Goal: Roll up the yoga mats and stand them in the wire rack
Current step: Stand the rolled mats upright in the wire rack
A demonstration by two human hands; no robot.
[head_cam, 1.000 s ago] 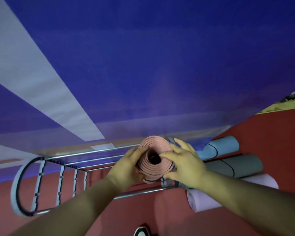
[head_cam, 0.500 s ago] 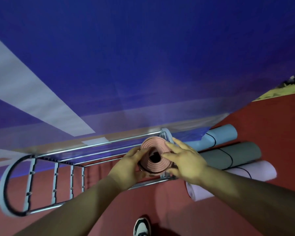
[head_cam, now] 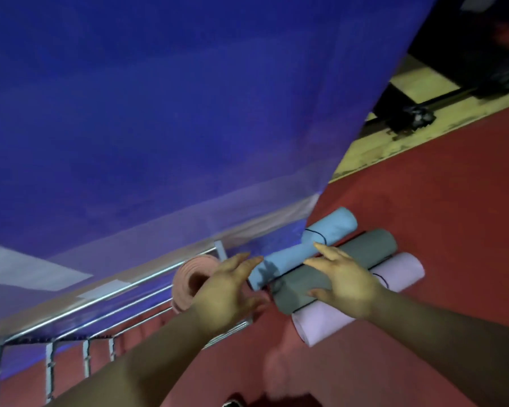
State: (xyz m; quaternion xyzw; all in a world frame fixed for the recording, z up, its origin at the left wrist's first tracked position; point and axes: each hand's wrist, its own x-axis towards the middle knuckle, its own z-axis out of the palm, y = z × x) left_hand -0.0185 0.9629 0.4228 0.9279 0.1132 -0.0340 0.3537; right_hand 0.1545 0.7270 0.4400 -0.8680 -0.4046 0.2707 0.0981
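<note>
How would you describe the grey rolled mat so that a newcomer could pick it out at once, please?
On the red floor, just past the right end of the wire rack, three rolled mats lie side by side. The grey mat is the middle one, darker than the light blue mat toward the blue wall and the lilac mat nearest the viewer.

Red floor [head_cam: 453, 230] right of right hand [head_cam: 344, 284] open. Blue mat [head_cam: 303, 248], grey mat [head_cam: 362, 254] block ahead. Pink roll [head_cam: 188, 277], wire rack [head_cam: 50, 367] left of left hand [head_cam: 227, 292].
</note>
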